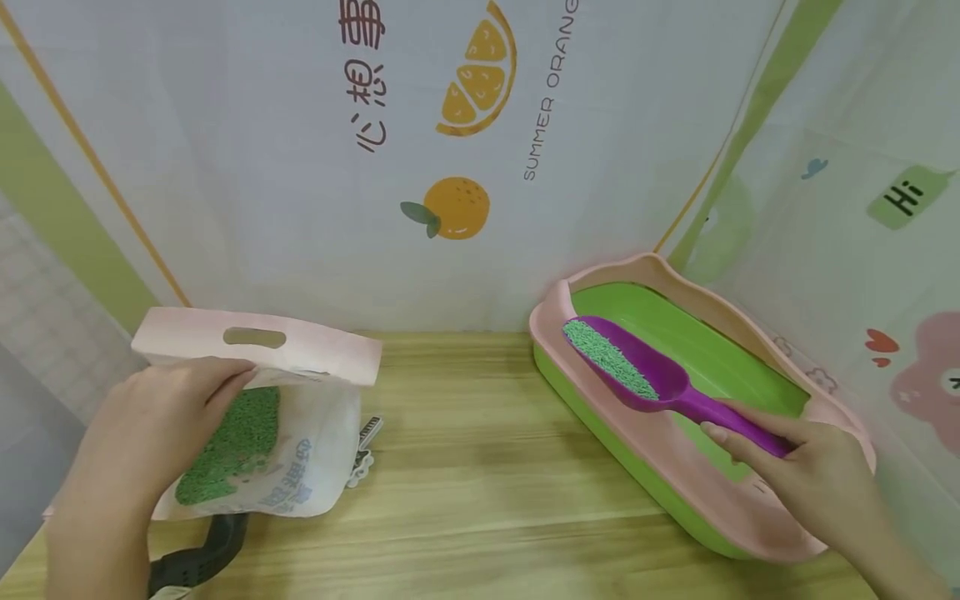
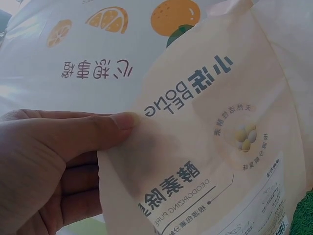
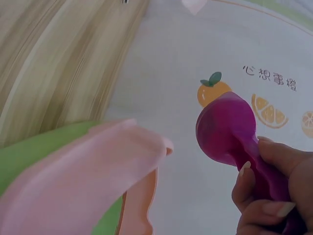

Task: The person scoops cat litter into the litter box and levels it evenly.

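Note:
My right hand (image 1: 813,471) grips the handle of a purple scoop (image 1: 675,387), which carries green pellets (image 1: 611,358) and hangs over the pink rim of a green litter box (image 1: 630,475). Seen from the right wrist, the underside of the scoop (image 3: 227,127) faces the camera. My left hand (image 1: 161,417) pinches the upper edge of a pale printed bag (image 1: 322,442), thumb in front in the left wrist view, other fingers (image 2: 80,176) partly behind. More green pellets (image 1: 232,450) lie within the bag's mouth.
Both the bag and the litter box stand on a wooden table (image 1: 465,467). Behind them hangs a white printed sheet (image 1: 300,225). A dark curved object (image 1: 198,554) lies below the bag, and a small black-and-white item (image 1: 365,454) sits at its right side.

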Available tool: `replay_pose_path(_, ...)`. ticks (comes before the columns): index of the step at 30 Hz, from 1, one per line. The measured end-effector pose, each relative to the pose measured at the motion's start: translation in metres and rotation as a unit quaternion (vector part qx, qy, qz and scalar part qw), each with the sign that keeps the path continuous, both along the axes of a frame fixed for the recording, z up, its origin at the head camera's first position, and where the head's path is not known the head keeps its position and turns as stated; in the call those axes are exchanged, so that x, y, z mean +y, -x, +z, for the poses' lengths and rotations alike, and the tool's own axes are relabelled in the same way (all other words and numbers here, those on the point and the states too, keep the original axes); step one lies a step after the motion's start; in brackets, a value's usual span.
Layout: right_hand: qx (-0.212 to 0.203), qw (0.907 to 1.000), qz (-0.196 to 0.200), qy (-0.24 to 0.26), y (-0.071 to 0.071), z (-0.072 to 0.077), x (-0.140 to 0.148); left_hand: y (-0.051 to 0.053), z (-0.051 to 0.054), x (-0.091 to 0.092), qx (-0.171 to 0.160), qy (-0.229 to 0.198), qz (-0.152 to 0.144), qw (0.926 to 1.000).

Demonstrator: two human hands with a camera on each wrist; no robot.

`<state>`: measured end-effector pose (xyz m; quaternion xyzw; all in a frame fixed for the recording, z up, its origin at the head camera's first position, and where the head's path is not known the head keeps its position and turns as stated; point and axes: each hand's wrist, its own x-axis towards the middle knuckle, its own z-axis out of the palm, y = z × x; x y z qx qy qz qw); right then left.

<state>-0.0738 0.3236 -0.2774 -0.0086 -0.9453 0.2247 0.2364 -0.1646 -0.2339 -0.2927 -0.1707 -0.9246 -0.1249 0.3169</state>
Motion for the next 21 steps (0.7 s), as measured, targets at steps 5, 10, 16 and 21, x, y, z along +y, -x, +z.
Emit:
replay_pose_path(5, 0.009, 0.9999, -0.008, 0.006, 0.000, 0.002, 0.017, 0.000, 0.000, 0.000, 0.011, -0.005, -0.006, 0.9999)
replay_pose_path(10, -0.005, 1.0000, 0.003, 0.002, 0.001, 0.004, 0.039, 0.000, 0.000, 0.000, 0.011, -0.006, -0.009, 0.9999)
replay_pose_path(16, -0.060, 0.9976, -0.025, -0.024, 0.008, 0.003, 0.064, 0.001, 0.000, 0.000, 0.000, -0.005, -0.008, 1.0000)
replay_pose_path(21, -0.086, 0.9946, -0.032, -0.049, 0.015, -0.005, 0.078, 0.001, -0.001, 0.000, -0.002, -0.005, -0.009, 0.9999)
